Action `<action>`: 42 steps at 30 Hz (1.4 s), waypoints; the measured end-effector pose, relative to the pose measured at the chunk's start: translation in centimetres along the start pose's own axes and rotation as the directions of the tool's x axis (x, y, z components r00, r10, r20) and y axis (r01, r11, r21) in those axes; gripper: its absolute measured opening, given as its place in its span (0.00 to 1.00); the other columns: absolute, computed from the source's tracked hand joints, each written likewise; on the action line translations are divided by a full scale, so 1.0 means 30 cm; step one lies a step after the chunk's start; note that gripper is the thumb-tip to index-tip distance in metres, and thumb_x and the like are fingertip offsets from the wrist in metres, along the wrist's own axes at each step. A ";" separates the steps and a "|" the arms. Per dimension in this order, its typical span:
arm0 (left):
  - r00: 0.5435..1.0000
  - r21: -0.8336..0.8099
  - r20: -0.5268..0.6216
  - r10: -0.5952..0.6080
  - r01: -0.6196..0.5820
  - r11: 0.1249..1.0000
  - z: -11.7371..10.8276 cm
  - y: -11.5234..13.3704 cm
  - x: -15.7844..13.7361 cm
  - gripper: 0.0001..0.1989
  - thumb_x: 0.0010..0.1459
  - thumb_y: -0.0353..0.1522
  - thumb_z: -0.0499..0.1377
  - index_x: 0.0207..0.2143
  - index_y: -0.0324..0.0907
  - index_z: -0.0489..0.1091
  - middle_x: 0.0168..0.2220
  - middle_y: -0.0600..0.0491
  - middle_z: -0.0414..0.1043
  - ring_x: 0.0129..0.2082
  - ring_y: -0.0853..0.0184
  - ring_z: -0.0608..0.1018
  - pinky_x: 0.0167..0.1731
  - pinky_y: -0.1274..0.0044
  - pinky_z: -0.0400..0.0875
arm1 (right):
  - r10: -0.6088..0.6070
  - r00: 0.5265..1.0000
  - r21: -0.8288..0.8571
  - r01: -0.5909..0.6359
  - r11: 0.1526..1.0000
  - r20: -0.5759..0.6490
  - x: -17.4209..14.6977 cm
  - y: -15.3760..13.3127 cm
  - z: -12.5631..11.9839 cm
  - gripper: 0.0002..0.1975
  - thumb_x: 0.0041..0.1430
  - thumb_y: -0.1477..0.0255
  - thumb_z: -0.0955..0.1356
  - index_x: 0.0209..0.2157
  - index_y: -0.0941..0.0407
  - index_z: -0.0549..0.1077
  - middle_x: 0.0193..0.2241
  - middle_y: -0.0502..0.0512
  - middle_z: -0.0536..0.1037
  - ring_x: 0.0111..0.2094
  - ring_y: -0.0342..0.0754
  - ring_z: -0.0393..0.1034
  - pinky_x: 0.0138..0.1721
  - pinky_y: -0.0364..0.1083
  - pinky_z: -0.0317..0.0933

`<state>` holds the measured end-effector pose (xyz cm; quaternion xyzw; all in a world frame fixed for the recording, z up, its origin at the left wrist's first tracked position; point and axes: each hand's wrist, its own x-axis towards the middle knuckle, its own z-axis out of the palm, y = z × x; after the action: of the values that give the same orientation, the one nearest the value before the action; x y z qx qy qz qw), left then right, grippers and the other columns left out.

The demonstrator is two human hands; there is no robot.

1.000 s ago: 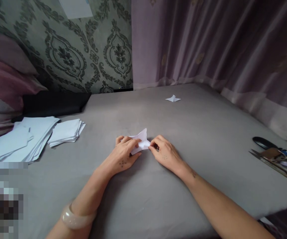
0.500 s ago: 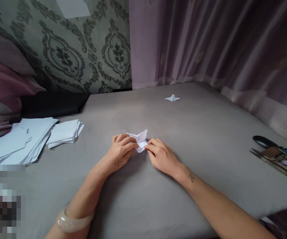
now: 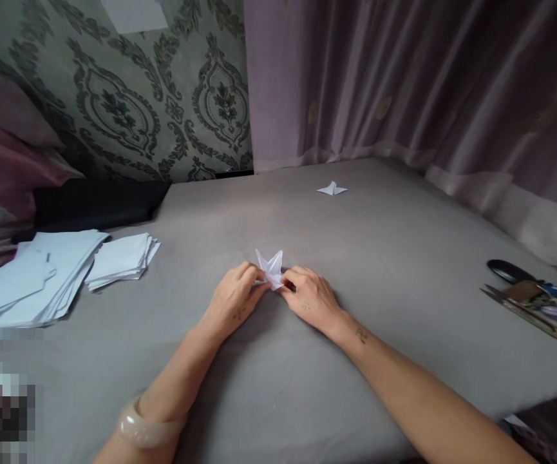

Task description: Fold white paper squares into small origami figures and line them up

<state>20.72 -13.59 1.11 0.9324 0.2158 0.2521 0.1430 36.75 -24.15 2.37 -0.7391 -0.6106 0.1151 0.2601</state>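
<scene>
Evidently the work sits in both hands at once: a white folded paper, held low over the middle of the desk, with two points standing up and away from the person. The left hand has its grip closed on the paper's left lower side, thumb and fingers pinching the edge. The right hand pinches the opposite lower corner, its other fingers curled in, so exactly which layers lie between the fingertips cannot be told.

The paper looks thin, so the likeliest trouble is a tear or a stray crease, should the two hands pull apart harder than the folds allow. An uneven pinch could also let one layer slip, leaving the upright points lopsided. If either grip loosened, the folds might spring open.

Other things seem to pose little risk: a small paper shape lies well beyond the hands, a stack of small sheets is off to the left beside some larger sheets, and a pointed tool lies far right.
</scene>
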 end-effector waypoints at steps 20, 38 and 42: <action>0.948 0.036 0.230 0.221 -0.236 0.971 0.007 0.035 -0.004 0.13 0.65 0.27 0.47 0.44 0.39 0.70 0.43 0.45 0.71 0.40 0.63 0.71 0.40 0.70 0.69 | 0.227 0.970 0.394 -0.241 0.887 0.083 0.015 0.105 -0.046 0.10 0.52 0.73 0.67 0.37 0.56 0.75 0.30 0.52 0.79 0.30 0.44 0.73 0.34 0.43 0.66; 0.931 0.044 0.321 0.176 -0.200 0.979 -0.028 0.106 0.014 0.20 0.65 0.40 0.47 0.56 0.47 0.65 0.42 0.46 0.65 0.42 0.60 0.69 0.43 0.66 0.67 | 0.235 0.970 0.305 -0.244 0.920 0.068 0.009 0.132 -0.093 0.08 0.54 0.70 0.65 0.33 0.54 0.75 0.28 0.51 0.79 0.28 0.45 0.72 0.30 0.42 0.63; 0.939 0.073 0.311 0.148 -0.178 0.981 -0.023 0.125 0.011 0.21 0.64 0.43 0.48 0.56 0.49 0.64 0.42 0.45 0.64 0.39 0.60 0.68 0.41 0.65 0.67 | 0.223 0.973 0.303 -0.230 0.925 0.058 0.007 0.130 -0.090 0.08 0.54 0.71 0.65 0.34 0.54 0.76 0.30 0.51 0.80 0.29 0.45 0.73 0.32 0.43 0.63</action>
<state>21.85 -16.57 3.23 0.9807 0.1255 0.1056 0.1064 41.39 -25.07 2.61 -0.7537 -0.4984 0.2463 0.3504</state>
